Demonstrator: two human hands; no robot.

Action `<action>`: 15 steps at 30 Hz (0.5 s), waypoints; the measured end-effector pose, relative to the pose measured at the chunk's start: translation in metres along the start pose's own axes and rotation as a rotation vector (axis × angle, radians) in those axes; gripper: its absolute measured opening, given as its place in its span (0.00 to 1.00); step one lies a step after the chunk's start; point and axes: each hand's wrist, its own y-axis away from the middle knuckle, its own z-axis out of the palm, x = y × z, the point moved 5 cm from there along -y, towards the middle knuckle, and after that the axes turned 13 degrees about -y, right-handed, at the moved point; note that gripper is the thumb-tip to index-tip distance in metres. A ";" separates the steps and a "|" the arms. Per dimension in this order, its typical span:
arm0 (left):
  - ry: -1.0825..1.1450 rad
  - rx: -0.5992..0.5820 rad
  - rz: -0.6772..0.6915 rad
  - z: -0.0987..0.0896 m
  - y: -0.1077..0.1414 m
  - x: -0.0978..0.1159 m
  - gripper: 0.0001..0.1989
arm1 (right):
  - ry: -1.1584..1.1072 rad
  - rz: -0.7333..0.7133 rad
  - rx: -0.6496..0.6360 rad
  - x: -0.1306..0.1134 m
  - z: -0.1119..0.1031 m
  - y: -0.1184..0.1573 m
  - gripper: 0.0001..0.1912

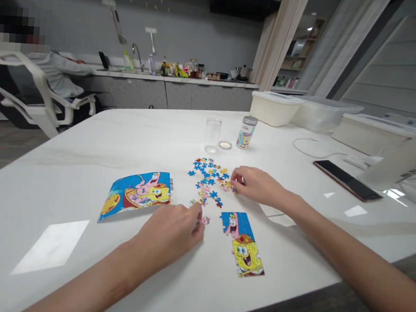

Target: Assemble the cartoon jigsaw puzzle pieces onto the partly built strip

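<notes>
My left hand (176, 230) is closed in a pinch low over the table, with a pink puzzle piece (206, 220) at its fingertips. At the right edge of a loose heap of puzzle pieces (207, 168), mostly blue, my right hand (254, 182) has its fingers curled onto a piece, partly hidden by them. Between my forearms lies a joined section of the jigsaw puzzle (246, 253), showing a pink and a yellow cartoon character. A curled picture sheet (137, 194) with the same characters lies left of the heap.
Behind the heap stand a clear jar (213, 135), a round lid (225, 145) and a labelled canister (246, 132). A phone (347, 180), a cable and plastic bins (275, 109) are on the right. A person sits far left, near a white chair (38, 77).
</notes>
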 end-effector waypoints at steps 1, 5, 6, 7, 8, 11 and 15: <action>-0.012 -0.005 -0.015 0.001 -0.001 -0.002 0.12 | -0.022 -0.038 -0.006 -0.003 0.001 0.000 0.08; -0.014 0.011 -0.027 0.003 -0.001 -0.003 0.12 | -0.070 -0.131 -0.039 -0.009 0.004 0.002 0.10; -0.013 0.016 -0.027 0.003 -0.001 -0.003 0.12 | -0.071 -0.137 -0.047 -0.008 0.005 0.002 0.09; -0.012 0.022 -0.029 0.003 -0.001 -0.003 0.12 | -0.066 -0.138 -0.048 -0.006 0.005 0.002 0.09; -0.014 0.026 -0.032 0.003 -0.001 -0.003 0.11 | -0.056 -0.134 -0.040 -0.004 0.006 0.001 0.08; -0.012 0.032 -0.024 0.004 0.000 -0.003 0.10 | -0.014 -0.116 0.000 0.003 0.005 -0.001 0.04; -0.003 0.026 -0.007 0.005 0.000 -0.002 0.10 | 0.000 -0.099 0.028 0.008 0.005 -0.003 0.06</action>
